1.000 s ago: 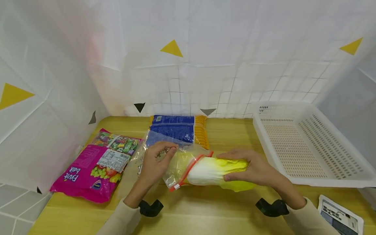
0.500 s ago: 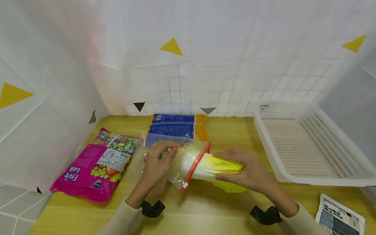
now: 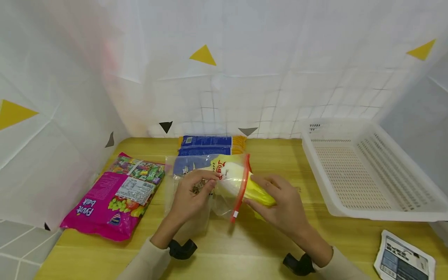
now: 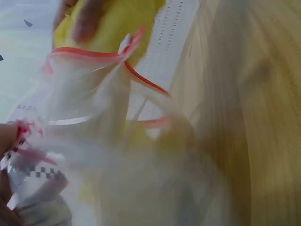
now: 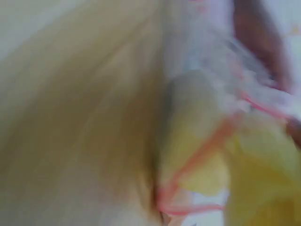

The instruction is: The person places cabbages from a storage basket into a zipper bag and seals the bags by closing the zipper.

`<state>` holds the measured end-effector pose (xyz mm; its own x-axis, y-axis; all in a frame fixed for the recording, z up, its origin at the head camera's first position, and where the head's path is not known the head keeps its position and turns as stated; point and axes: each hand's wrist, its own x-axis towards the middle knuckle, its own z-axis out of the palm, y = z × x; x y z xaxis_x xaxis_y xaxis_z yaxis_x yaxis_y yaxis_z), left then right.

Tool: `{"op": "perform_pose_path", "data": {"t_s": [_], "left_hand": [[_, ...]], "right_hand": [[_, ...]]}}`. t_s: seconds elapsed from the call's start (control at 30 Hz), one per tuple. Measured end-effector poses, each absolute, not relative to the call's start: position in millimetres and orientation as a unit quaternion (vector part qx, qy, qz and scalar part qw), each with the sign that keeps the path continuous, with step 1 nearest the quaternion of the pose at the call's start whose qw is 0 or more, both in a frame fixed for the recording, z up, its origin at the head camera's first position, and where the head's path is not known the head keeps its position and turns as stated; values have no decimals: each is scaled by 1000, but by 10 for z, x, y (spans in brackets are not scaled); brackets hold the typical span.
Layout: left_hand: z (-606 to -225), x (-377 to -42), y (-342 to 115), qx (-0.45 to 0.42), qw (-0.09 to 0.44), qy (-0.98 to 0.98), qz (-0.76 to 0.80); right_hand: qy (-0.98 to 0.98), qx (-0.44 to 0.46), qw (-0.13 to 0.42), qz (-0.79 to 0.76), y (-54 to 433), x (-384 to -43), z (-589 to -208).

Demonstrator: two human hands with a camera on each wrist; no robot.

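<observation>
A Chinese cabbage [image 3: 260, 191] with a white stalk and yellow leaves lies mostly inside a clear zip bag [image 3: 224, 204] with a red closure strip and white slider. My right hand [image 3: 284, 202] grips its leafy end, thumb and fingers on opposite sides, right at the bag's mouth. My left hand [image 3: 191, 197] pinches the bag's printed film between thumb and forefinger. In the left wrist view the red-edged mouth gapes around the yellow leaves [image 4: 110, 23]. The right wrist view is blurred, with the red strip [image 5: 202, 153] crossing the yellow cabbage.
A pink fruit candy bag [image 3: 115, 198] lies at the left. Behind the hands is a blue and orange packet [image 3: 206, 144]. A white perforated basket [image 3: 381, 216] stands at the right, with a white and dark-blue packet [image 3: 406, 256] in front of it. White sheets line the wooden table [image 3: 245, 249].
My right hand has moved left with the cabbage, which has slid deeper into the bag. The bag's red mouth has shifted right, closer to the leafy end. My left hand has barely moved.
</observation>
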<state>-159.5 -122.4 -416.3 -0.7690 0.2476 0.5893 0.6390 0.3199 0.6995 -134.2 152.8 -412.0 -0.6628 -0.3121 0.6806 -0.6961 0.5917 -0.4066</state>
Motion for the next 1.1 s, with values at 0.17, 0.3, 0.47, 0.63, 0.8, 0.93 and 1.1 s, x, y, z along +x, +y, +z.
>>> {"op": "perform_pose_path", "data": {"t_s": [0.17,0.3,0.47,0.63,0.8,0.93,1.1], "left_hand": [[-4186,-1597,-1249,-238,168,-804,-519],[-4186,-1593,-1265,-225,147,-813,-517],[-4193,-1600,-1283,-212,143,-818,-515],[-4195,-1603,-1293,-216,134,-813,-524],[-4192,-1619,-1280,-235,140,-810,-519],[-4164,-1598,-1269,-253,147,-815,-500],[-4126,-1579,-1258,-291,162,-805,-491]], "right_hand": [[-826,315,170,436,1588,-1400,-4170],[-823,387,200,365,1604,-1424,-4245],[-804,453,282,264,1552,-1411,-4262],[-787,472,290,271,1512,-1365,-4227],[-796,471,263,274,1475,-1348,-4215],[-831,420,213,296,1411,-1345,-4251],[-847,294,208,390,1299,-1343,-4310]]}}
